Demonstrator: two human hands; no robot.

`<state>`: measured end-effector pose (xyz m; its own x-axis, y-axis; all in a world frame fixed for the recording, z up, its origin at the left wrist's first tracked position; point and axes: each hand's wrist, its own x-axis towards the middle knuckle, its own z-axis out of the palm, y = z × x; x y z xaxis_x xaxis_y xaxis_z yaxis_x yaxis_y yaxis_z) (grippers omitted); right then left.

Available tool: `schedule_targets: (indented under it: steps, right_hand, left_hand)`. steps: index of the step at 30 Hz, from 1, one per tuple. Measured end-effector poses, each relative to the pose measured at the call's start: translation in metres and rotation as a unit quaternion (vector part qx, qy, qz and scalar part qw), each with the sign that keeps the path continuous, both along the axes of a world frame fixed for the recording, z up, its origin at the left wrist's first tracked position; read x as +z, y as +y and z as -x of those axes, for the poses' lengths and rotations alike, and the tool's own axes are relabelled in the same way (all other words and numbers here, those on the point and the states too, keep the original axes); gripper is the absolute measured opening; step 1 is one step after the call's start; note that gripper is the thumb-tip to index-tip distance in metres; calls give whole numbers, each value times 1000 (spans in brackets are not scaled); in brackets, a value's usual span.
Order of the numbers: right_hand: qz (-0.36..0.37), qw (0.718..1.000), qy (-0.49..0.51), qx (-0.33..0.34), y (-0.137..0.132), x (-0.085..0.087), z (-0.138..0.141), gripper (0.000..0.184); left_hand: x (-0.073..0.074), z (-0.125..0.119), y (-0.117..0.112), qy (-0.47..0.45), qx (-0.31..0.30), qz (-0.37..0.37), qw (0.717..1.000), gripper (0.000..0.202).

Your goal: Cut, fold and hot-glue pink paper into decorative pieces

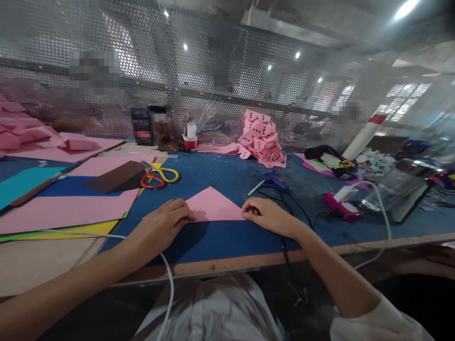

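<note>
A: Where's the paper (212,206)?

B: The pink paper lies flat on the tabletop (216,247), near its front edge: a triangle with the point facing away and the long side toward us.

A: How is it held?

B: At both ends of that long side. The right hand (267,216) has a closed grip, fingers curled in to pinch the right corner. The left hand (162,220) has its fingertips on the left corner; its thumb is hidden, so I can't tell whether that grip pinches or only presses.

A: Which step would you call this?

B: Shaping, I'd say: squaring up or creasing a fold. I can't make out a second layer, so the fold is my guess.

A: What does the next move call for, then?

B: If it is a fold, even pressure along one side, with a corner held so the layers don't slip.

A: Any tools in use?

B: None. The scissors (160,178) lie beyond the left hand and the glue gun (275,181) beyond the right, both untouched.
</note>
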<state>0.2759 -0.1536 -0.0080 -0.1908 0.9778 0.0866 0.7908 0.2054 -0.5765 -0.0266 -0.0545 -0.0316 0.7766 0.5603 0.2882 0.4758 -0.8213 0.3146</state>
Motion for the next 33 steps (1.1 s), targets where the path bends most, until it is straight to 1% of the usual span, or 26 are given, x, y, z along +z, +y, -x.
schedule_targets:
  steps: [4,12,17,20,25,28,33]
  right_hand:
    - [-3,1000,-9,-2,0,-1,0,10]
    - [-7,1000,-27,-12,0,-1,0,11]
    - [-6,1000,-23,-11,0,-1,-1,11]
    - [-2,1000,-18,-12,0,-1,-1,11]
    - [-4,1000,-14,-10,0,-2,-1,11]
    - [-5,1000,-16,-10,1,-2,-2,11]
    - [-5,1000,-14,-12,1,-1,-2,11]
  left_hand:
    - [3,-1,-4,7,-6,-23,1000,23]
    - [7,1,-13,42,3,-63,997,25]
    - [12,-2,-15,67,9,-66,995,28]
    - [17,-7,-10,63,5,-39,997,26]
    - [19,-17,1,33,17,47,998,19]
    - [20,-24,2,16,16,90,996,19]
    - [23,-32,-2,16,54,116,992,21]
